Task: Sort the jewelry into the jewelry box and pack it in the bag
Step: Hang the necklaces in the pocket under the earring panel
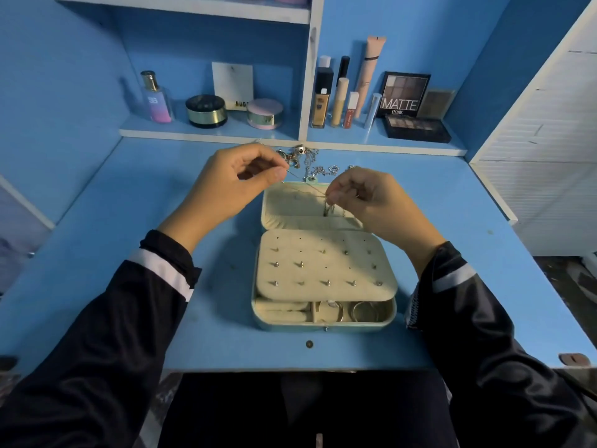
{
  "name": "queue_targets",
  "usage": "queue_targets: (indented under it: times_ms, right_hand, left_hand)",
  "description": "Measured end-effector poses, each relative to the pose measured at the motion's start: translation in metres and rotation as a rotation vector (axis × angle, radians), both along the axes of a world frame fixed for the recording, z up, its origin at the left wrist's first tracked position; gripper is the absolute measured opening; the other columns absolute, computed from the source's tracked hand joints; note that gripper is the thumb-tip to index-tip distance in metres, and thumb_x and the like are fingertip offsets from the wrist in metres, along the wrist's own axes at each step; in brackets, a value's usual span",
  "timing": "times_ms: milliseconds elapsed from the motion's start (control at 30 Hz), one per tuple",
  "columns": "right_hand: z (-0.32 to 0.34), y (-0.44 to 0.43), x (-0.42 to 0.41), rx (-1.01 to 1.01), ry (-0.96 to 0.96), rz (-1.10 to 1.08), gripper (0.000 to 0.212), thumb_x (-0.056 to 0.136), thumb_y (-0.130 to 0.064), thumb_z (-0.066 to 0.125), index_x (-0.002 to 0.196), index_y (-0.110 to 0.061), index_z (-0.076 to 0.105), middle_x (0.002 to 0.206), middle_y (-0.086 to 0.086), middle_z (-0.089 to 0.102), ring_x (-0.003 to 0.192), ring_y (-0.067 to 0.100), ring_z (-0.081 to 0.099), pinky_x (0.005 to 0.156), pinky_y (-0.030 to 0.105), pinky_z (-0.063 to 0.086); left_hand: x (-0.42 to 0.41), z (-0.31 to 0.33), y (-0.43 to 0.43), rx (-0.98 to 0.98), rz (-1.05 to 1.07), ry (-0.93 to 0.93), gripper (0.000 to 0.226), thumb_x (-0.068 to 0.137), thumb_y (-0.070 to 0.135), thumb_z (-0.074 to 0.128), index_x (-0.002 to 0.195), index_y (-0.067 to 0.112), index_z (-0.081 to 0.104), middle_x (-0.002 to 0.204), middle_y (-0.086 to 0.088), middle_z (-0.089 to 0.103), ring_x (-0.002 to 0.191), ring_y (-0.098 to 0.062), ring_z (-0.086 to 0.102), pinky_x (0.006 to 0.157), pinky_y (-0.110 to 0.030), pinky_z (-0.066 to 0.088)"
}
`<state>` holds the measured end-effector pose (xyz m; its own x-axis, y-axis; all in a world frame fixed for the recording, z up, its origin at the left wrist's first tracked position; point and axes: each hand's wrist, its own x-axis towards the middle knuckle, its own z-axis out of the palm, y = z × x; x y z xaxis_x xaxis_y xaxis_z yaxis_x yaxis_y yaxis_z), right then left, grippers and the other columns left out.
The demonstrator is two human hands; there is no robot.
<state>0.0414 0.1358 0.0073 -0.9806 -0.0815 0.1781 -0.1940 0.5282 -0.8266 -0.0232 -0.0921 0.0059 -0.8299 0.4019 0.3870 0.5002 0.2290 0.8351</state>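
An open cream jewelry box [323, 324] lies in the middle of the blue desk, its lid [290, 205] folded back away from me. A padded panel [326, 266] with several stud earrings covers most of the base; rings sit in the front compartments. A thin chain necklace [307, 185] stretches above the lid between my hands. My left hand [232, 182] pinches one end and my right hand [365, 198] pinches the other, with part of the chain hanging onto the lid. A pile of loose jewelry [307, 160] lies behind the box. No bag is in view.
A low shelf [206, 132] at the back of the desk holds a perfume bottle [156, 98], two round jars, several makeup tubes and eyeshadow palettes [416, 127]. A white cabinet [542, 156] stands to the right. Bare desk lies on both sides of the box.
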Motion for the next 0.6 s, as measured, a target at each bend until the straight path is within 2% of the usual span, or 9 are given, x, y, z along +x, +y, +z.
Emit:
queue_targets:
  times_ms: [100, 200, 267, 367, 500, 600]
  right_hand:
    - [-0.007, 0.0, 0.003, 0.038, -0.04, 0.032, 0.007, 0.091, -0.006, 0.064, 0.089, -0.01, 0.069, 0.061, -0.021, 0.06, 0.054, -0.002, 0.049, 0.055, 0.008, 0.036]
    - [-0.01, -0.001, 0.003, 0.112, -0.073, 0.054, 0.009, 0.09, -0.008, 0.066, 0.087, -0.015, 0.071, 0.069, -0.014, 0.064, 0.059, -0.003, 0.053, 0.06, 0.008, 0.038]
    - [-0.01, -0.001, 0.003, 0.147, -0.102, 0.081, 0.007, 0.089, -0.009, 0.067, 0.089, -0.013, 0.072, 0.075, -0.009, 0.069, 0.062, -0.005, 0.056, 0.063, 0.007, 0.041]
    - [-0.006, -0.001, -0.001, 0.201, -0.076, 0.072, 0.005, 0.088, -0.014, 0.069, 0.091, -0.017, 0.073, 0.075, -0.012, 0.068, 0.061, -0.005, 0.053, 0.061, 0.007, 0.04]
    - [0.001, -0.006, -0.011, 0.152, -0.042, 0.051, 0.007, 0.086, -0.017, 0.072, 0.093, -0.017, 0.072, 0.062, -0.025, 0.06, 0.054, -0.003, 0.05, 0.053, 0.007, 0.036]
    - [0.006, -0.013, -0.019, 0.086, -0.022, 0.044, 0.013, 0.082, -0.024, 0.077, 0.094, -0.02, 0.072, 0.074, -0.023, 0.066, 0.063, -0.002, 0.054, 0.062, 0.012, 0.045]
  left_hand:
    - [0.004, -0.002, -0.001, -0.019, -0.004, 0.012, 0.013, 0.088, 0.016, 0.072, 0.09, 0.029, 0.07, 0.09, 0.007, 0.073, 0.084, -0.008, 0.066, 0.085, -0.026, 0.054]
    - [0.005, -0.004, -0.001, -0.058, -0.003, 0.027, 0.013, 0.088, 0.02, 0.072, 0.089, 0.033, 0.07, 0.088, 0.01, 0.073, 0.084, -0.008, 0.067, 0.084, -0.027, 0.054]
    - [0.006, -0.005, 0.0, -0.081, -0.008, 0.028, 0.01, 0.088, 0.019, 0.072, 0.091, 0.029, 0.072, 0.087, 0.011, 0.073, 0.084, -0.005, 0.066, 0.083, -0.024, 0.053]
    - [0.006, -0.005, 0.003, -0.104, -0.011, 0.038, 0.008, 0.088, 0.017, 0.072, 0.093, 0.024, 0.072, 0.09, 0.013, 0.072, 0.083, 0.0, 0.065, 0.081, -0.017, 0.051]
    - [0.006, -0.005, 0.006, -0.122, -0.001, 0.074, 0.007, 0.088, 0.016, 0.072, 0.094, 0.02, 0.072, 0.089, 0.015, 0.071, 0.082, 0.003, 0.064, 0.077, -0.01, 0.046]
    - [0.004, -0.004, 0.006, -0.111, 0.015, 0.11, 0.007, 0.089, 0.017, 0.071, 0.094, 0.023, 0.072, 0.089, 0.015, 0.071, 0.081, 0.0, 0.064, 0.076, -0.012, 0.047]
